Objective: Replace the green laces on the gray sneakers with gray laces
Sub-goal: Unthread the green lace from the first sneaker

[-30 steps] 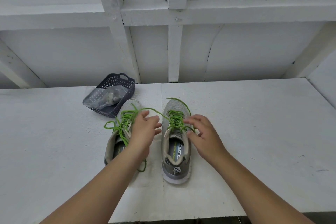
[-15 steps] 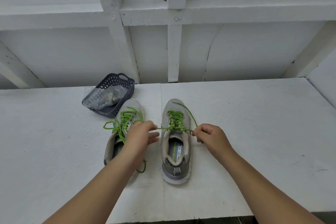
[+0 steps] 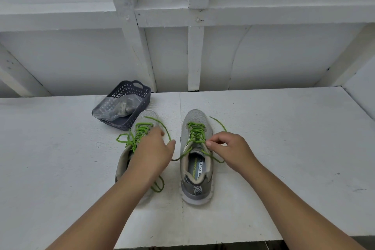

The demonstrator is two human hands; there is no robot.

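Two gray sneakers stand side by side on the white table, toes pointing away from me. The right sneaker (image 3: 196, 170) has its green lace (image 3: 195, 133) untied, with loose ends trailing to both sides. My right hand (image 3: 231, 151) pinches that lace at the top eyelets. My left hand (image 3: 152, 154) hovers over the left sneaker (image 3: 145, 116) and hides its middle. Its thumb and fingers close on one slack end of the right sneaker's lace. The left sneaker's green lace (image 3: 138, 131) is still knotted in loops.
A dark blue perforated basket (image 3: 143, 96) sits behind the left sneaker, touching its toe, and holds a clear plastic bag (image 3: 115, 106) with grayish contents. White wall framing rises behind the table. The table's front edge lies just below the sneakers' heels.
My hands pulled the right sneaker's lace ends apart sideways. Since then my right hand has returned to the top eyelets, and the lace between my hands has gone slack.
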